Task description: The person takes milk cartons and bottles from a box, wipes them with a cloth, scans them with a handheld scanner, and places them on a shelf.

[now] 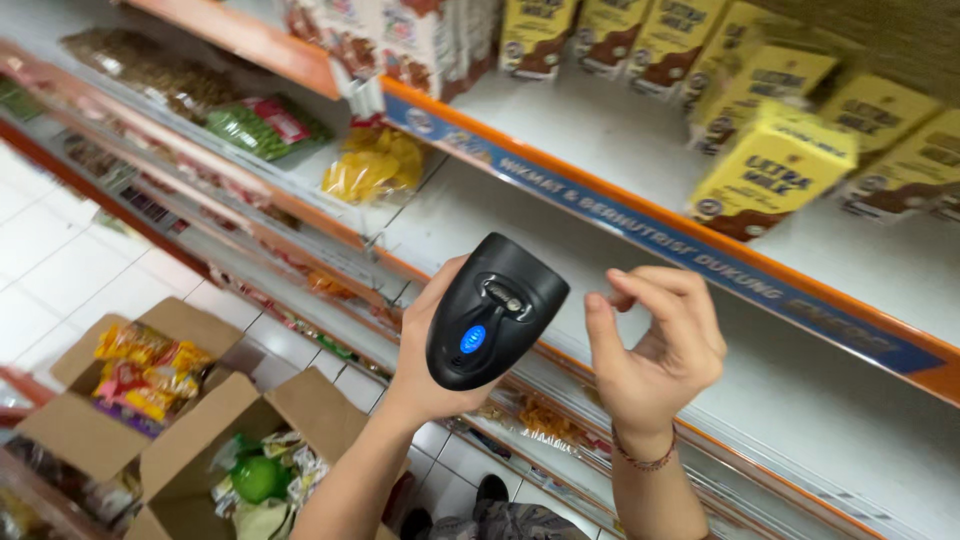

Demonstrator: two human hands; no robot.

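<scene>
My left hand (428,352) grips a black handheld barcode scanner (494,310) with a glowing blue light on its back, held up in front of a white store shelf (560,230). My right hand (655,350) is raised just right of the scanner, fingers loosely curled with the fingertips pinched near each other; nothing is visible in it. A red bead bracelet sits on the right wrist. Yellow milk cartons (775,170) stand on the shelf above the hands, to the right.
An orange-edged shelf rail (700,255) runs diagonally. Snack bags (375,165), yellow and green, lie on shelves at the left. Two open cardboard boxes (170,400) with packaged goods stand on the white tiled floor at lower left. My shoes show at the bottom.
</scene>
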